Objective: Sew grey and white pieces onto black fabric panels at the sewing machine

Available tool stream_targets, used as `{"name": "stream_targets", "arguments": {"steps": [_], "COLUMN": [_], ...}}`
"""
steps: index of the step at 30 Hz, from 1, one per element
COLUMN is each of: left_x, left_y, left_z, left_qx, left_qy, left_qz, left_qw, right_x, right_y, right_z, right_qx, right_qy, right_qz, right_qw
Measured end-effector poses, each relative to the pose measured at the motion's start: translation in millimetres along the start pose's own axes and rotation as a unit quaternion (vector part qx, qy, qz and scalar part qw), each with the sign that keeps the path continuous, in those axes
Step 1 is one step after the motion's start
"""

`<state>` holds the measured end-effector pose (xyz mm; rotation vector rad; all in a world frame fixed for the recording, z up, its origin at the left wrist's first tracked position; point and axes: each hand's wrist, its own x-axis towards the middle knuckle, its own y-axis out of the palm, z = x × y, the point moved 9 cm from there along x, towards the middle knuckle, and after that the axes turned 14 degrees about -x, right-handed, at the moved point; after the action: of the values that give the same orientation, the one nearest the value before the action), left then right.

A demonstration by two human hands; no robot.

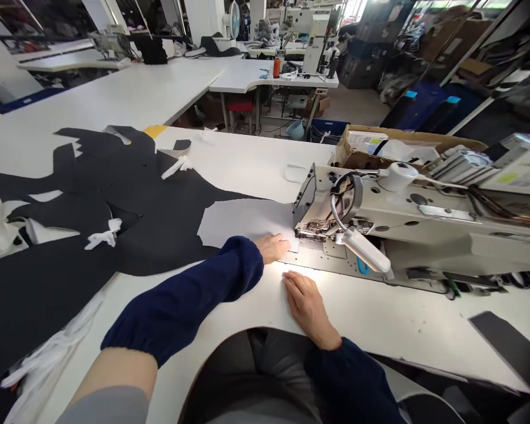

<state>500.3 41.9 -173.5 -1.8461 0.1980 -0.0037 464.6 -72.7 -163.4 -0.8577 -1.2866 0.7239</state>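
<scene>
- Left hand (271, 248): fingers lie flat, slightly spread, on a pale grey fabric panel (242, 221), gripping nothing
- Right hand (310, 309): fingers open, empty, resting on the white worktop (380, 312)
- Cream sewing machine (406, 218) just beyond the fingers

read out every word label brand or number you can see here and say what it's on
Nothing here is legible, so there is no text to quote.
white label on the cardboard box: print too blurred to read
yellow-green sticker on the pale machine unit: too small to read
small panel under the far sewing table: too small to read
</scene>
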Motion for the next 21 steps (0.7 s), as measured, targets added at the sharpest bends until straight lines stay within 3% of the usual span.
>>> {"name": "stream_targets", "arguments": {"steps": [10, 21], "left_x": [11.6, 36.3], "left_y": [0.3, 0.1], "left_z": [8.9, 31.7], "left_qx": [0.035, 0.034], "left_qy": [-0.015, -0.032], "left_qz": [0.016, -0.021], "left_qw": [0.999, 0.999], "right_x": [0.5, 1.0], "right_y": [-0.5, -1.7], "right_z": [0.3, 1.6], "right_qx": [-0.003, -0.011], "right_qy": [0.001, -0.007], "right_qz": [-0.001, -0.009], "right_qw": [1.0, 1.0]}}
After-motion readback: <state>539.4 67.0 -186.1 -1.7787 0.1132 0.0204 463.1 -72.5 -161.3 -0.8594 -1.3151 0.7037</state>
